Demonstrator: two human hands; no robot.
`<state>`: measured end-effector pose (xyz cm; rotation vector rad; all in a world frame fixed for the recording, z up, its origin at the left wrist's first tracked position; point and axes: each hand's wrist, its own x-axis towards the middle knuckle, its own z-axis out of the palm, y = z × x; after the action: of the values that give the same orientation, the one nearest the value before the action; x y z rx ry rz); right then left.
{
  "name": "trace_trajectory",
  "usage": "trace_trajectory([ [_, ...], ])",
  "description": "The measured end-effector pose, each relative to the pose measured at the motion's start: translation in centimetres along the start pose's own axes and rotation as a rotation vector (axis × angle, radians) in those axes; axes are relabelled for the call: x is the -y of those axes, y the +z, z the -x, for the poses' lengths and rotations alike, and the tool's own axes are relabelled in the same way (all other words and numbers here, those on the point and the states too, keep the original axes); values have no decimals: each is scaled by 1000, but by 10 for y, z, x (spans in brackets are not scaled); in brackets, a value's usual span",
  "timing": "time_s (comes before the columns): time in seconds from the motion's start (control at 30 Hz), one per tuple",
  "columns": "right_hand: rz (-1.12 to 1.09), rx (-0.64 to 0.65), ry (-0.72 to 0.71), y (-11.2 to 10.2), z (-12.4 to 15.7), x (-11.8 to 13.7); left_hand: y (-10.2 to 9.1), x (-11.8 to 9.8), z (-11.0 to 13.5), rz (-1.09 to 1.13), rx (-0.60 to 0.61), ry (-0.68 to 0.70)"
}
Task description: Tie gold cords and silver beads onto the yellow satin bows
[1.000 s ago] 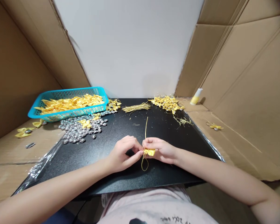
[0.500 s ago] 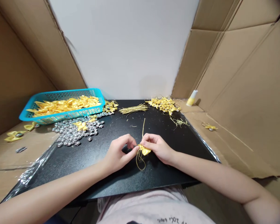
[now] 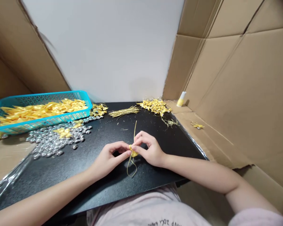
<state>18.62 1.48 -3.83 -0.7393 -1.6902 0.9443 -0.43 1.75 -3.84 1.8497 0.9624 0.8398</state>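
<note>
Between my two hands, above the front part of the black table, is a small yellow ribbon bow (image 3: pixel 134 154). My left hand (image 3: pixel 113 157) pinches its left side between thumb and fingertips. From the other side, my right hand (image 3: pixel 148 149) pinches the bow with thumb and forefinger, so much of it is hidden. A gold cord (image 3: pixel 131 171) runs with the bow; one end sticks up past my right fingers and a loop hangs below. Whether a bead sits in the bow I cannot tell.
A blue basket (image 3: pixel 47 117) of yellow ribbon bows stands at left, with silver beads (image 3: pixel 47 139) spread before it. Behind lie a bundle of gold cords (image 3: pixel 124 111) and a heap of corded bows (image 3: pixel 154 106). A white-and-yellow cone (image 3: pixel 181 99) stands on cardboard at right.
My left fingers have closed in on the bow, and my right fingers have shifted their pinch over it. The whole view has swung right, so everything sits further left.
</note>
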Motion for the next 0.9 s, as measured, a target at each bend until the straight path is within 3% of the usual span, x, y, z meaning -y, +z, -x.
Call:
trace_trajectory([
  [0.33, -99, -97, 64, -9, -8, -2, 1, -5, -1, 311, 61, -42],
  [0.53, -169, 12, 132, -10, -6, -2, 7, -4, -2, 416, 28, -31],
  [0.6, -136, 17, 158, -9, -5, -3, 8, -3, -2, 410, 26, -76],
  [0.73, -111, -40, 176, -8, -6, -6, 7, -2, -3, 373, -91, -83],
  [0.9, -18, -22, 123, -7, -6, -7, 9, -3, -3, 334, -130, -61],
])
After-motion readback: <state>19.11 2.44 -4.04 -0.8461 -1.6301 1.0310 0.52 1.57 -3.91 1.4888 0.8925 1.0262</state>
